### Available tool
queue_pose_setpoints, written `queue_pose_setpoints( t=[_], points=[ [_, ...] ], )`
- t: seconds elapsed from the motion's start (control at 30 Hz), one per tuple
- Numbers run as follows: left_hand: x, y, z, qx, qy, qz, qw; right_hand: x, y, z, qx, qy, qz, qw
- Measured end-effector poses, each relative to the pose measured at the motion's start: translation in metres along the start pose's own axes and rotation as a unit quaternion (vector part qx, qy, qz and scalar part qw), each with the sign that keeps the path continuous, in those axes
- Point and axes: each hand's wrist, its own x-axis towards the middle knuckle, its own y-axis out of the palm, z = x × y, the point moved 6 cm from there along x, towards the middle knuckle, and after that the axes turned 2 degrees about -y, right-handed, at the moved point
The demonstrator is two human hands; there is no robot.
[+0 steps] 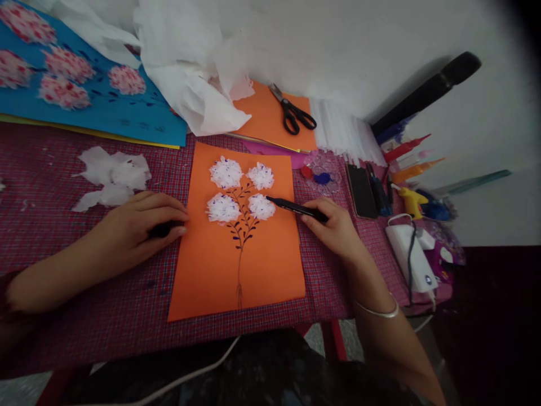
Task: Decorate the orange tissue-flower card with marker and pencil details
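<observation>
An orange sheet lies on the checked tablecloth, with a drawn stem, dark leaves and several white ruffled paper flowers flecked with blue. My right hand grips a black marker at the sheet's right side. Its tip points left, by the lower right flower; I cannot tell whether it touches. At the left edge of the sheet rests my left hand, fingers curled around a small black piece that looks like the marker's cap. Crumpled white tissue lies just beyond that hand.
Black-handled scissors lie on orange paper behind the sheet. A blue sheet with pink flowers and white tissue fill the back left. To the right are a paint palette, phone, paint tubes and white power bank.
</observation>
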Motion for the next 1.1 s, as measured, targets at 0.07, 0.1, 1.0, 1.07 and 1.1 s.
queue_pose_setpoints(
  t=[0.07,0.1,1.0,1.07,1.1],
  points=[
    [0.0,0.0,0.002,-0.003,-0.009,0.001,1.0,0.0,0.002,0.001,0.0,-0.002,0.014,1.0],
    [0.0,0.001,0.002,-0.004,-0.011,0.001,1.0,0.0,0.003,0.001,0.001,-0.002,0.019,1.0],
    [-0.006,-0.016,0.014,-0.125,-0.258,-0.113,0.951,-0.008,0.004,0.038,-0.135,-0.109,-0.016,0.985],
    [-0.007,-0.012,0.022,-0.232,-0.328,-0.112,0.909,-0.01,0.003,0.043,-0.165,-0.117,-0.017,0.979],
    [-0.009,-0.008,0.026,-0.305,-0.36,-0.11,0.875,-0.011,0.001,0.044,-0.175,-0.118,-0.023,0.977]
  ],
)
